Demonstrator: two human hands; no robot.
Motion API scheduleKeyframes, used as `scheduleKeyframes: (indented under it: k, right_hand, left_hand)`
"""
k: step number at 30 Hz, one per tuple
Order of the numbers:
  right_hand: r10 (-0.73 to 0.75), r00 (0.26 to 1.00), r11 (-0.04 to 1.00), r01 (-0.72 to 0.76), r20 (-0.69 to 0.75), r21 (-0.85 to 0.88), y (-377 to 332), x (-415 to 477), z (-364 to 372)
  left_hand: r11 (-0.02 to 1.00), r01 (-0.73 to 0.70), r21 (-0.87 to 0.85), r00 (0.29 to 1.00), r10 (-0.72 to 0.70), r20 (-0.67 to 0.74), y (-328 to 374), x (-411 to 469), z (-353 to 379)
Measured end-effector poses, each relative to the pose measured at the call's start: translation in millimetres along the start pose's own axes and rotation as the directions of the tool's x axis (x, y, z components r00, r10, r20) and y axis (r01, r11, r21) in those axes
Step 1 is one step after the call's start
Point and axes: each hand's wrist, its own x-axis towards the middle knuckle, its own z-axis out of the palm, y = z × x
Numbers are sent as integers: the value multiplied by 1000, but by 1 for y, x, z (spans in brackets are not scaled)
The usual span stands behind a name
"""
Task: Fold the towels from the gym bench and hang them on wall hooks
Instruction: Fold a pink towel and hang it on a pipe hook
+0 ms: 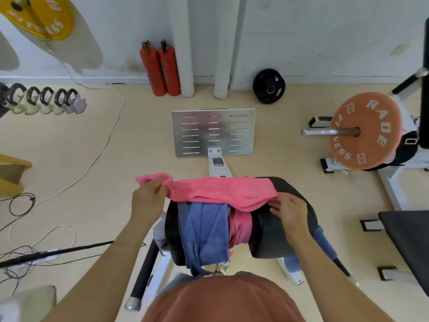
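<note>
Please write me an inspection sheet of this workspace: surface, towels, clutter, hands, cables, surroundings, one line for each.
Surface: black bench pad, mostly covered by towels.
Job's things: pink towel spread across the far end; blue towel and second pink towel draped over the middle; wall hooks not seen.
Clutter: pale cloth hanging at the pad's left side.
Hands: left hand grips the pink towel's left end; right hand pinches its right edge.
Cables: white cable and black cables loose on the floor, left.
Surroundings: two fire extinguishers and black plate against the wall; orange plate on a bar; kettlebells.
</note>
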Motion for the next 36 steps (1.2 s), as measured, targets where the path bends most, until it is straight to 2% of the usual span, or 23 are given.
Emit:
scheduleKeyframes:
  k: [3,5,6,7,9,12,14,19,21,23,25,28,32,34,36]
  right_hand:
    - [-154,979,975,172,135,-140,-20,-23,17]
    - [-230,927,954,275,296,-122,-38,-42,35]
    - [-258,897,951,300,358,-67,-47,-52,45]
    - [-268,884,958,287,384,7,-53,-59,55]
    - [-251,907,968,232,337,95,-61,-63,65]
    - [-229,933,973,222,278,58,-69,-57,63]
    - [-241,925,969,245,292,26,-74,-58,62]
    - [-331,897,931,362,294,-56,-81,-58,62]
    - [-357,860,918,395,366,-33,-87,-60,59]
    - [-359,824,898,432,437,-77,-93,-65,57]
    - [-363,795,878,466,486,-107,-97,-66,54]
    - [-386,721,785,584,576,-205,-100,-64,51]
    - [-489,685,641,702,540,-309,-101,-61,55]
    - [-508,687,649,702,520,-294,-101,-59,55]
    - [-519,693,674,692,501,-258,-103,-59,52]
  left_hand:
    - [968,-242,-67,970,244,19,49,-24,8]
    - [915,-329,-233,929,358,97,83,-46,15]
    - [897,-320,-306,915,376,144,95,-53,18]
    - [885,-283,-370,915,365,172,104,-58,21]
    - [850,-139,-509,944,269,191,112,-58,22]
    - [651,107,-751,970,97,221,119,-57,11]
    - [527,166,-833,974,43,221,123,-56,1]
    - [314,320,-894,941,7,339,125,-46,-10]
    - [319,370,-872,918,19,397,122,-41,-10]
    - [325,362,-874,917,46,397,124,-40,-9]
    - [255,354,-900,922,66,382,128,-39,-11]
    - [122,401,-908,902,118,415,134,-40,-18]
    - [37,446,-894,890,86,447,138,-34,-26]
    - [28,422,-906,905,46,423,138,-26,-33]
    - [88,382,-920,921,46,387,137,-22,-37]
